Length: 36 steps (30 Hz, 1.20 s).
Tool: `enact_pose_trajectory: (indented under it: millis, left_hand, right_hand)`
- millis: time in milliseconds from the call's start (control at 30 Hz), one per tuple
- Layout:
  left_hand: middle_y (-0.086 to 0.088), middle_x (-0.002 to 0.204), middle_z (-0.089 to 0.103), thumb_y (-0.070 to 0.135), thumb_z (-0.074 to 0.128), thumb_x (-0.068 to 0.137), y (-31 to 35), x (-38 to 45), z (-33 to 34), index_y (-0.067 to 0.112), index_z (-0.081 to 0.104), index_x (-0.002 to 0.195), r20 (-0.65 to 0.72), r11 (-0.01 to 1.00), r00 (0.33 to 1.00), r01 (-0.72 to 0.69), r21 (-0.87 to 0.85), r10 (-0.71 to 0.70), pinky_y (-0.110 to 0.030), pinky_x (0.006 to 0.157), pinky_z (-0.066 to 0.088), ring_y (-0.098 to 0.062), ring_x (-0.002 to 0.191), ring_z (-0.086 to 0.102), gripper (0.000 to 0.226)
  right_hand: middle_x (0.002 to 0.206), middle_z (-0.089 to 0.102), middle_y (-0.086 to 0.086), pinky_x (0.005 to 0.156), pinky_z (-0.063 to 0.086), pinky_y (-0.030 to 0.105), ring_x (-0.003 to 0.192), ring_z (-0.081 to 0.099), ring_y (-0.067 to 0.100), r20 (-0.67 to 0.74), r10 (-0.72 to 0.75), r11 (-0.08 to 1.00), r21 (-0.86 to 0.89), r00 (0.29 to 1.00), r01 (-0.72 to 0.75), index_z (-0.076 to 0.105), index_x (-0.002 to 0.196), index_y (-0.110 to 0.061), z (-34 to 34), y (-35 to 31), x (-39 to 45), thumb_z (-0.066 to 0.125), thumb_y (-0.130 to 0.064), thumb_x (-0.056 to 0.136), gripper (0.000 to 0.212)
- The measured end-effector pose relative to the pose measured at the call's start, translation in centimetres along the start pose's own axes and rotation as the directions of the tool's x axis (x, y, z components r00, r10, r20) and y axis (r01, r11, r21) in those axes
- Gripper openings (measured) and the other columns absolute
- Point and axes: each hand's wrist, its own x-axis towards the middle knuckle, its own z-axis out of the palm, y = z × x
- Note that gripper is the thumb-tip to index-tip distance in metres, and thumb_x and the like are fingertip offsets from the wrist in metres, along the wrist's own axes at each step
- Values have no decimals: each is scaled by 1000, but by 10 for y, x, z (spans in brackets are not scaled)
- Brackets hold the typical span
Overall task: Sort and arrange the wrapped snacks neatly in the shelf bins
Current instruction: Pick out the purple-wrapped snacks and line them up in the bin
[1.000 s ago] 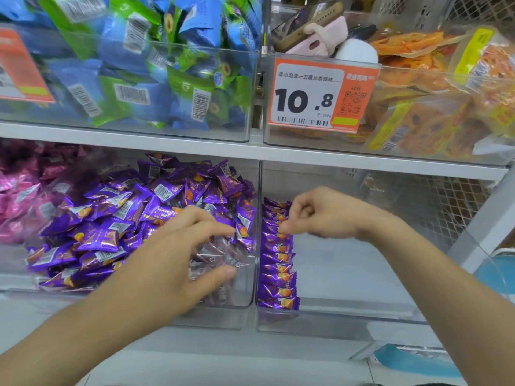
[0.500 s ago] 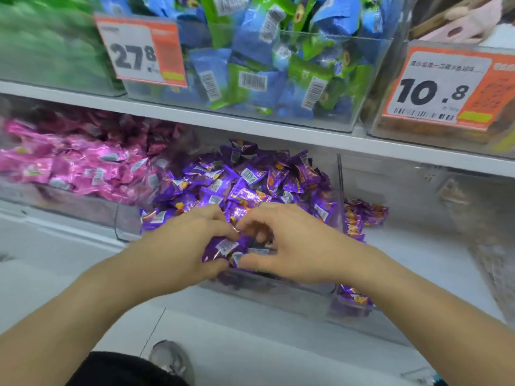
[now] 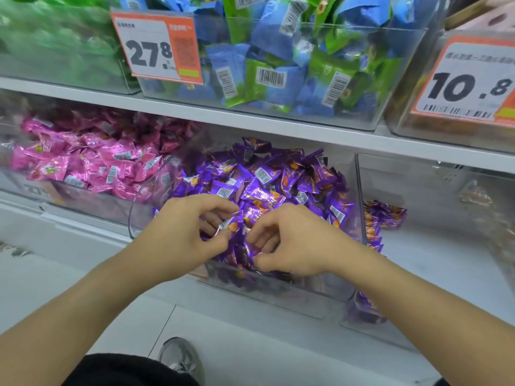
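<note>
A clear bin [image 3: 359, 196] on the lower shelf holds a loose heap of purple wrapped snacks [image 3: 267, 179]. Both my hands are over its front part. My left hand [image 3: 181, 235] pinches one purple snack [image 3: 231, 222] between thumb and fingers. My right hand [image 3: 289, 243] has its fingers curled around purple snacks [image 3: 252, 252] at the front of the heap. In the bin to the right, a neat row of purple snacks [image 3: 374, 232] stands along the left wall.
A bin of pink snacks [image 3: 92, 165] sits to the left. The upper shelf [image 3: 250, 121] carries bins of blue and green packets [image 3: 281, 65] with price tags 27.8 [image 3: 156, 48] and 10.8 [image 3: 468, 84]. My shoe [image 3: 181, 358] shows on the white floor below.
My right hand left the neat row in the right bin and joined my left hand in the heap of purple snacks. The view swung left. Both hands now hold snacks.
</note>
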Motion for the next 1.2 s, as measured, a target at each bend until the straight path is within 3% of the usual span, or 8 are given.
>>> enact_pose_trajectory:
  millis: [167, 300, 467, 600, 700, 800, 967, 1200]
  left_hand:
    - [2, 97, 73, 11, 75, 83, 7, 3, 0, 24, 71, 107, -25, 916, 991, 111, -386, -131, -23, 82, 56, -16, 88, 70, 27]
    - [-16, 109, 71, 8, 77, 77, 14, 5, 6, 12, 66, 117, 124, 671, 958, 270, -690, -258, -39, 90, 55, -25, 96, 67, 41]
    - [-21, 114, 69, 3, 67, 87, 30, 8, 28, 4, 61, 122, 245, 529, 933, 352, -772, -263, -48, 96, 52, -32, 102, 67, 36]
    - [-14, 104, 74, 18, 62, 90, 47, 10, 42, 2, 67, 112, 236, 592, 936, 349, -726, -263, -44, 99, 51, -24, 95, 69, 27]
    - [-7, 97, 76, 30, 80, 76, 59, 12, 48, 18, 75, 100, 216, 653, 942, 333, -680, -255, -56, 105, 42, -26, 96, 69, 27]
    - [-2, 87, 77, 27, 80, 69, 68, 14, 54, 35, 77, 86, 189, 629, 951, 304, -716, -245, -44, 95, 46, -16, 80, 67, 19]
    - [-5, 93, 77, 21, 84, 70, 71, 18, 63, 13, 63, 115, 188, 628, 949, 308, -715, -252, -42, 86, 51, -16, 78, 70, 50]
    - [-17, 83, 69, 21, 58, 91, 77, 18, 73, 14, 57, 126, 188, 613, 959, 279, -739, -211, -33, 62, 58, -30, 69, 69, 36]
  right_hand:
    - [86, 73, 4, 79, 59, 38, 69, 66, 13, -19, 101, 915, 395, 995, -86, 72, 99, -12, -29, 12, -15, 76, 8, 75, 32]
    - [88, 70, 9, 69, 58, 24, 75, 67, 17, -53, 80, 659, 752, 995, -13, 67, 110, -4, -48, 21, -33, 70, 13, 78, 36]
    - [86, 70, 9, 60, 58, 23, 69, 68, 16, -102, 166, 454, 891, 981, 16, 64, 109, -3, -38, 28, -44, 70, 12, 74, 39]
    - [94, 72, 17, 62, 57, 24, 72, 69, 19, -176, 185, 553, 832, 967, 46, 64, 110, -1, -35, 29, -56, 70, 15, 78, 36]
    - [95, 74, 14, 67, 58, 26, 74, 69, 21, -220, 190, 595, 801, 957, 66, 63, 110, -2, -39, 32, -65, 69, 15, 80, 35]
    - [92, 75, 14, 66, 56, 27, 73, 68, 22, -236, 207, 591, 803, 949, 71, 65, 107, -4, -46, 32, -71, 69, 15, 79, 34]
    - [84, 74, 7, 67, 56, 27, 71, 69, 19, -265, 195, 627, 774, 944, 88, 68, 100, -10, -52, 32, -80, 82, -14, 59, 44]
    - [92, 71, 3, 76, 53, 29, 76, 68, 19, -385, 190, 759, 642, 903, 114, 74, 99, -22, -67, 46, -89, 66, 9, 85, 36]
